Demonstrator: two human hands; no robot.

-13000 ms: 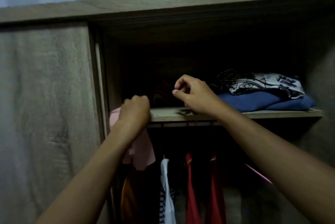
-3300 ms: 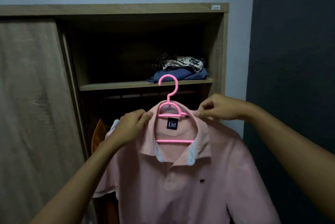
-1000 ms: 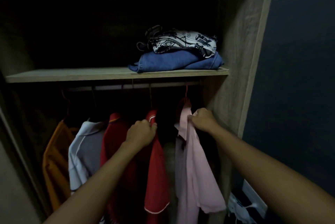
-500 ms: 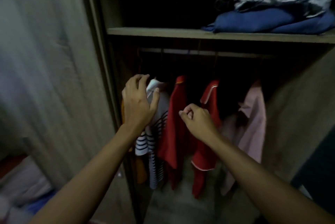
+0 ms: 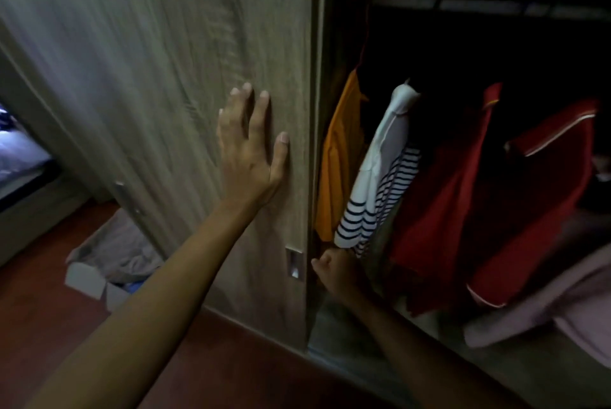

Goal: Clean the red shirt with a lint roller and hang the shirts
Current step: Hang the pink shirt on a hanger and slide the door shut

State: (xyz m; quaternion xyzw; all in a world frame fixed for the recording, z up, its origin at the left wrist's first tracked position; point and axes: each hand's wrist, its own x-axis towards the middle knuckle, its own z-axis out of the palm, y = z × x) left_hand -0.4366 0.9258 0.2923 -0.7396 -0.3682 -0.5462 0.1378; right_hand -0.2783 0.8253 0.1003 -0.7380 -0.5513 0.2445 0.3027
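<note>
Left hand (image 5: 251, 147) presses flat on the sliding wardrobe door (image 5: 165, 78); right hand (image 5: 337, 271) curls at its edge, grip unclear, below the striped shirt (image 5: 380, 183).

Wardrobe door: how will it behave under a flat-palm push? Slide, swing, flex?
Probably stiff: the wardrobe door is a broad wood-grain panel, flat under the left hand. Likely slides sideways rather than swings, judging by its recessed pull beside the right hand. The smooth-looking face may let a flat palm slip; the pull should grip better.

Dim, motion-blurred wide-angle view, wardrobe interior (image 5: 463, 44) near black, edges bowed.
</note>
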